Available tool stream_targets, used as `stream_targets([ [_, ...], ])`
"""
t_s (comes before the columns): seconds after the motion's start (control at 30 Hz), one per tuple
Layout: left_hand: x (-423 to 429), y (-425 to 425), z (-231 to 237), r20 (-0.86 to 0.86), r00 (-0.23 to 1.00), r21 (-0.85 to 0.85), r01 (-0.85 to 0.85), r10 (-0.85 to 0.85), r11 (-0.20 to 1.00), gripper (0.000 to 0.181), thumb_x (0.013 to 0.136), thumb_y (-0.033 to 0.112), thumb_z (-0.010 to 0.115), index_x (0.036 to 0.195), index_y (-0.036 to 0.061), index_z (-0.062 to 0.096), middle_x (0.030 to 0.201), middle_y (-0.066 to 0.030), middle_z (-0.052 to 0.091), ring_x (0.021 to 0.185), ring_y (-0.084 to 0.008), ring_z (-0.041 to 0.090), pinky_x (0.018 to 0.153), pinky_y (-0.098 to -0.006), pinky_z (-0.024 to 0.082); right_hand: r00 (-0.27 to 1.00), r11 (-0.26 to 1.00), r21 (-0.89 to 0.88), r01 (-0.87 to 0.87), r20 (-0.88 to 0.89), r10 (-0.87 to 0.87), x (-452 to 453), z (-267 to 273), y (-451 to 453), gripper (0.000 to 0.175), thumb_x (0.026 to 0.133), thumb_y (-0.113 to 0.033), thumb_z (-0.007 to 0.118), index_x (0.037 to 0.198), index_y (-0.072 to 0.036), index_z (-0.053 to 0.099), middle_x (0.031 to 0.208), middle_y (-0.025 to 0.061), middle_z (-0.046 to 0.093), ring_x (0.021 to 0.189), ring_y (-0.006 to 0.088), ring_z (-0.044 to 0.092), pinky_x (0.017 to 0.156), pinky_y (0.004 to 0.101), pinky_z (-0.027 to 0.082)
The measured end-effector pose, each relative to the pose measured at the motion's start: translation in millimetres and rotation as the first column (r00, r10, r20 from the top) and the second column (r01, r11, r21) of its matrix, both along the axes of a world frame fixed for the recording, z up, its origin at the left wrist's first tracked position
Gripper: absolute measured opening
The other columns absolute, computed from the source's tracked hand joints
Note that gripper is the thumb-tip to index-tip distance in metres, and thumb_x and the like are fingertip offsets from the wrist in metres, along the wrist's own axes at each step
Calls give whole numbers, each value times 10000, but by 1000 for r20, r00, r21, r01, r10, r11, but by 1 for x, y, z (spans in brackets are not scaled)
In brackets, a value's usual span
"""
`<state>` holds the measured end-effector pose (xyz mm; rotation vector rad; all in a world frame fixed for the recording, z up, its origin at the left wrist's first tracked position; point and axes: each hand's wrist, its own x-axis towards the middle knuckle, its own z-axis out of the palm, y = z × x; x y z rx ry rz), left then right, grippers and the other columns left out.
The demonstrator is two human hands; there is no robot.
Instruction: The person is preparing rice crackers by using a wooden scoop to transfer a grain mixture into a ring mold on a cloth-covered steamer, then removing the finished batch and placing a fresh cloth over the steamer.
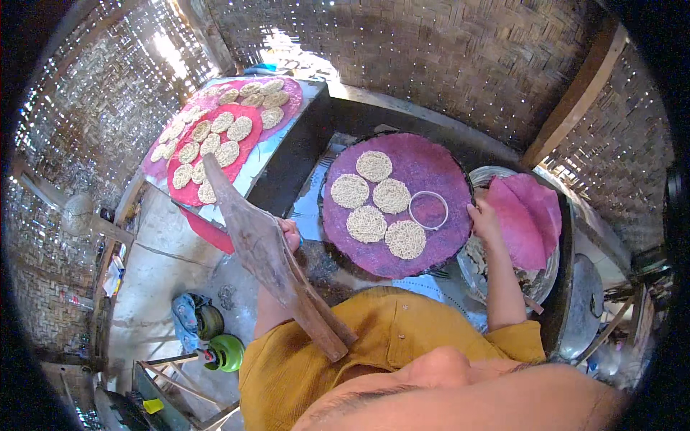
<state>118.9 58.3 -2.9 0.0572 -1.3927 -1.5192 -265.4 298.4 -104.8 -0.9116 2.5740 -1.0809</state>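
My left hand (290,235) is closed around a long two-piece wooden press (256,240), whose broad body partly hides it. The press slants from above the cloths at the left down to my shirt. With my right hand (484,220) I hold the right edge of a round tray lined with purple cloth (345,161). Several flat round cakes of pale strands (366,224) lie on that cloth. A thin white ring (428,210) rests beside them, near my right hand, with purple cloth showing inside it.
At the upper left, a table (310,99) bears red and pink cloths (250,145) with more strand cakes. Right of the tray stands a metal basin (550,275) with folded pink cloth (523,215) over it. A green gas cylinder (229,353) stands on the floor; woven walls surround the place.
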Motion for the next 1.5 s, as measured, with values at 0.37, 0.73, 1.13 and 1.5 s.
stream_targets([
  [0.37,4,8,3,163,980,53,-128,118,990,173,868,262,502,881,90,489,555,-18,424,467,-138,422,459,-291,363,442,880,-324,348,884,151,120,29,27,327,878,-148,494,1162,-22,392,993,149,563,611,233,600,514,353,531],
  [0.73,-71,48,23,131,886,615,280,-445,737,198,837,285,572,925,114,524,630,15,491,602,-115,494,523,-277,411,665,873,-107,-476,605,438,163,92,68,331,860,-304,560,826,24,588,771,102,618,739,188,605,700,298,481],
  [1.13,-185,133,81,391,834,-916,308,390,259,149,640,169,608,741,63,581,655,-133,609,634,-288,628,566,-402,492,393,854,-238,-463,-919,-43,157,247,40,313,680,-72,625,960,-9,502,896,164,525,822,346,521,755,389,412],
  [1.5,-184,125,95,581,674,-813,458,456,359,282,662,227,677,877,58,609,766,-107,639,692,-239,624,645,-355,496,950,790,-610,62,-208,-235,102,255,183,416,735,-48,596,1074,-54,357,794,57,537,696,159,539,642,316,459],
])
